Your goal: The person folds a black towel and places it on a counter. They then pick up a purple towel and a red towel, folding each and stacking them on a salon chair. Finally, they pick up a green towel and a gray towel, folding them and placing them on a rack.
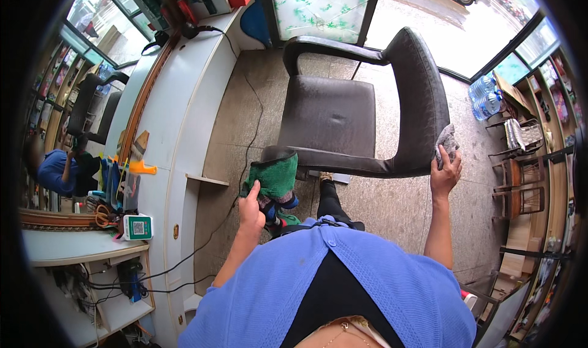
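A dark leather-covered armchair stands before me on the tiled floor, its backrest to the right. My right hand presses a crumpled grey cloth against the backrest's outer side. On the left, my left hand grips a green towel, which lies by the front end of the near armrest. More dark, multicoloured fabric hangs below the towel; where it joins is hidden. The seat has a small dent and worn patches.
A white counter with a mirror runs along the left. Black cords trail from it across the floor. Large water bottles, wooden chairs and shelves line the right. A glass door stands ahead.
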Demonstrator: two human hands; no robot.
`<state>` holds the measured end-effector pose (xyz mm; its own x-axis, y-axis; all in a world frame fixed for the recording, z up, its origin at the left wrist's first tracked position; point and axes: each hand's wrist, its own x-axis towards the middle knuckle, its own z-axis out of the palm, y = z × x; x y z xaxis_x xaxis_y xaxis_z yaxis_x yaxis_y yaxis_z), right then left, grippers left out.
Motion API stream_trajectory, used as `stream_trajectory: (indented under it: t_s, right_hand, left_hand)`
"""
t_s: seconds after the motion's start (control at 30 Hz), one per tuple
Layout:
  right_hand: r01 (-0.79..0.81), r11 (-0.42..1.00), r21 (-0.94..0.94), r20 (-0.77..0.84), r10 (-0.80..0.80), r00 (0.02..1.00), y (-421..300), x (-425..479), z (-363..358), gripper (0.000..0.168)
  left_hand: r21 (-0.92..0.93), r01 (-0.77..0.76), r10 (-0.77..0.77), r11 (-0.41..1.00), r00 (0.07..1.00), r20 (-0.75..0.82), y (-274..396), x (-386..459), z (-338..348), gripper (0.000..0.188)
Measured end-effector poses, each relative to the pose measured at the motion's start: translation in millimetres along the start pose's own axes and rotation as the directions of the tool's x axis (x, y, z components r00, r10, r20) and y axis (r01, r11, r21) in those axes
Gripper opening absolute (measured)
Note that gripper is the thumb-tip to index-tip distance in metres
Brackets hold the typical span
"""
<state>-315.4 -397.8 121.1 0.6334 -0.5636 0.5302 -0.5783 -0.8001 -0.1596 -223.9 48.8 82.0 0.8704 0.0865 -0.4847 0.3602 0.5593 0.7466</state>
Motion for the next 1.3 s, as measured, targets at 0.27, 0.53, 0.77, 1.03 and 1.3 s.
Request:
stream_trajectory:
  t_s: [0.27,0.53,0.77,1.03,1.3]
  right_hand:
    - [-0.027,1.0,-0.001,0.021,0.027,0.999,2.3,-0.1,3.5,0.042]
    - [-0.047,0.999,0.004,0.038,0.047,0.998,1.0,-1.6,4.9,0.042]
    - [-0.055,0.998,-0.011,0.036,0.055,0.998,2.2,-4.0,8.5,0.041]
    - [-0.064,0.998,-0.001,0.044,0.064,0.997,3.6,-6.5,12.4,0.041]
    - [-0.066,0.998,-0.001,0.053,0.066,0.996,1.1,-9.8,12.8,0.042]
  left_hand:
    - [-0.024,0.037,-0.036,0.999,0.999,0.036,-7.1,12.1,-13.9,0.022]
    - [0.001,0.042,-0.042,0.999,0.999,0.028,-2.5,6.0,-7.2,0.022]
    - [-0.013,0.047,-0.046,0.999,0.998,0.053,0.3,3.2,-5.6,0.021]
    - [-0.008,0.05,-0.05,0.999,0.997,0.058,-0.6,3.6,-7.8,0.021]
    - [-0.011,0.044,-0.043,0.999,0.997,0.068,-4.4,6.8,-13.2,0.021]
